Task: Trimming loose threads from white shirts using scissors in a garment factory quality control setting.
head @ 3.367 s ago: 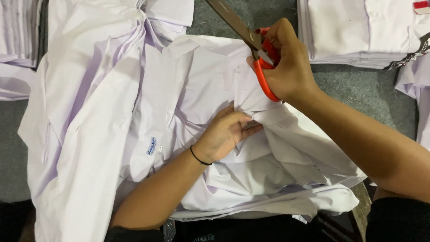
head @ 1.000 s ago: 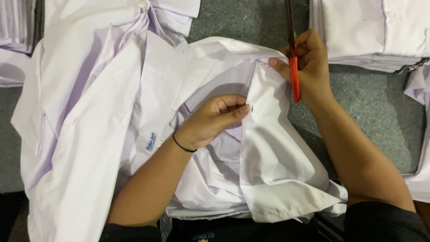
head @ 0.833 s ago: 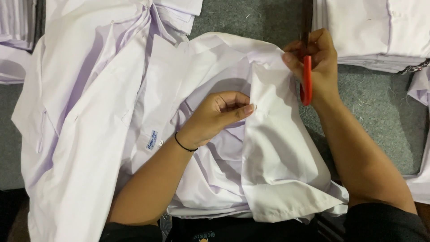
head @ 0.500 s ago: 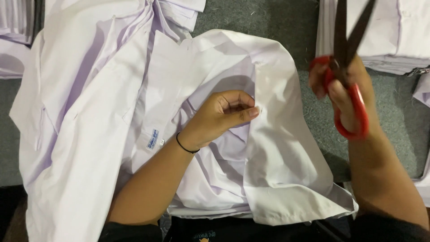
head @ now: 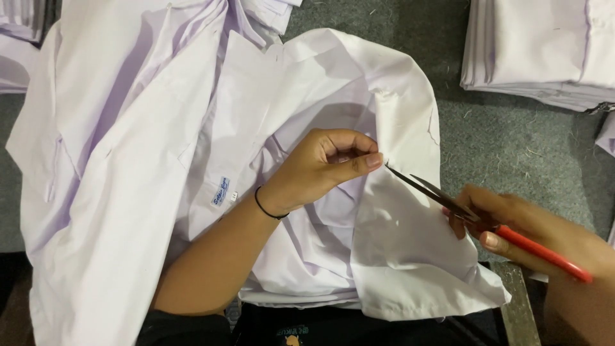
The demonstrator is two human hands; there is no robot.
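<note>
Scissor tips at pinched shirt fabric.
Left hand (head: pixel 323 165) fingers closed, pinching white shirt (head: pixel 307 96) on the lap; right hand (head: pixel 525 230) grips red-handled scissors (head: pixel 448 202), blades slightly parted, tips touching pinch.

Grey carpeted floor (head: pixel 512 138), scattered thread scraps

Plain white shirt (head: pixel 192 128) with a small blue label (head: pixel 221 191); scissors (head: pixel 487 221) with red-orange handles; black wristband (head: pixel 266 206); grey speckled surface (head: pixel 512 141).
</note>
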